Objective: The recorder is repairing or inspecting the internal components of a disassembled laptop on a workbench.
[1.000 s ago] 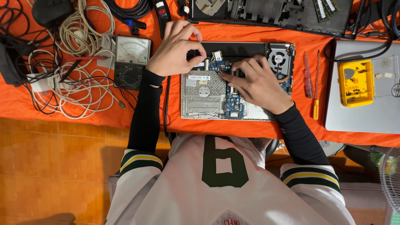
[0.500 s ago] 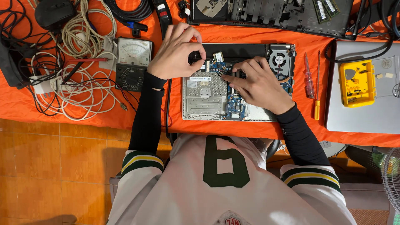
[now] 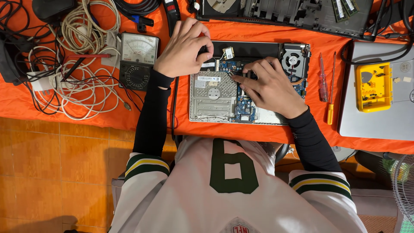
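An opened laptop base [image 3: 213,101] lies on the orange cloth with its silver drive cover, blue circuit board [image 3: 243,108] and cooling fan [image 3: 294,60] exposed. My left hand [image 3: 183,47] is curled over the base's upper left corner and grips the black edge there. My right hand [image 3: 269,84] rests on the circuit board. Its fingertips are pressed together at a small spot near the board's top middle. Whether they pinch a part is too small to tell. A small green card [image 3: 228,52] sits just above those fingertips.
An analog multimeter [image 3: 138,60] and tangled white and black cables [image 3: 82,82] lie to the left. Two screwdrivers [image 3: 330,86] lie right of the base, beside a closed silver laptop [image 3: 379,121] with a yellow plastic part [image 3: 373,86] on it. Another dismantled laptop chassis [image 3: 302,13] lies at the back.
Both hands stay on the laptop base. My right fingertips have crept slightly left along the board, and my left hand has tightened over the corner.
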